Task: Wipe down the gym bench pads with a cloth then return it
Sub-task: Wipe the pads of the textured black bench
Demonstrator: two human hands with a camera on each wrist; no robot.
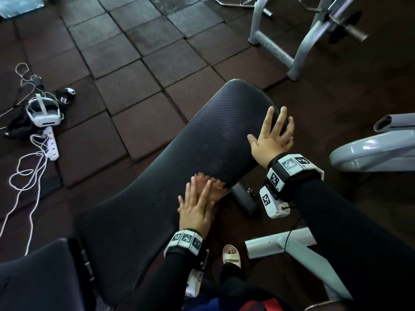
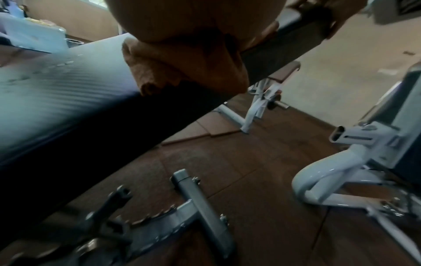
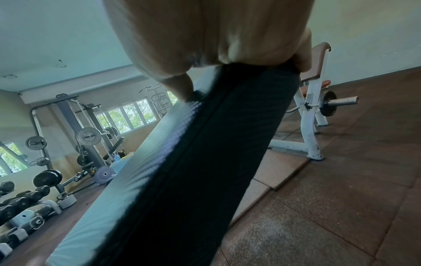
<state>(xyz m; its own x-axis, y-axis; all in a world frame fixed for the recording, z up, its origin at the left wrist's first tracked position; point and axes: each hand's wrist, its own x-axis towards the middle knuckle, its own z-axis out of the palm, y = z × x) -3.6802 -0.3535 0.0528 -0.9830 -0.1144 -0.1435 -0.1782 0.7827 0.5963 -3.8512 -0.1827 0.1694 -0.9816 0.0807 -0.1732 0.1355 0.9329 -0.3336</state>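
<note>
Bench back pad [image 1: 202,140], black and ribbed, runs diagonally across the head view, with a second dark seat pad [image 1: 33,277] at the lower left. Left hand [image 1: 196,212] lies flat on an orange-brown cloth [image 1: 214,187] at the near edge of the back pad; its grip is spread, fingers straight and pressing the cloth against the pad surface. In the left wrist view the cloth [image 2: 182,72] is bunched under the palm and folds over the pad's edge. Right hand [image 1: 272,136] rests further up on the same edge, near the pad's rounded end; its grip is spread, fingers splayed, thumb on the top surface and fingertips over the side. The right wrist view shows that hand [image 3: 205,36] bearing on the pad's rim [image 3: 227,144]. Both forearms wear black sleeves and marker-tagged wrist units. On the brown tiled floor [image 1: 139,63], well left of the bench, lie a white headset [image 1: 43,113], a power strip [image 1: 51,144] and loose white cable [image 1: 24,176]. Grey equipment frames [image 1: 292,41] stand at the upper right. One foot in a pale sandal [image 1: 231,254] is visible beneath the bench edge.
</note>
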